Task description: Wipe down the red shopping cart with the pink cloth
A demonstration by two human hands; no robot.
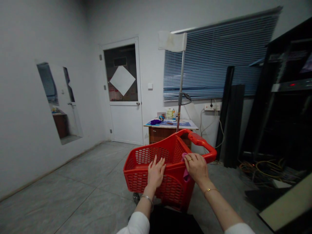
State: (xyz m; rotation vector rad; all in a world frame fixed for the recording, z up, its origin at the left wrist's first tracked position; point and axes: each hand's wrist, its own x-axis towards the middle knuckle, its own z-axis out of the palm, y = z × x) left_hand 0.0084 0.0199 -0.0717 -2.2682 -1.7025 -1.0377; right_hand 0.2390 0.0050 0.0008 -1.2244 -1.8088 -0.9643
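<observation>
A red plastic shopping basket (143, 162) on wheels stands on the floor in front of me, its red handle (203, 144) raised at the right. My left hand (156, 172) rests on the basket's near rim with the fingers spread. My right hand (196, 167) presses a purple cloth (185, 174) against the rim near the handle, fingers curled over it.
A pole with a white flag (180, 81) rises behind the basket. A small wooden table (170, 127) with bottles stands under a blue blind. A white door (124, 94) is at the back; dark racks and cables (268, 167) fill the right.
</observation>
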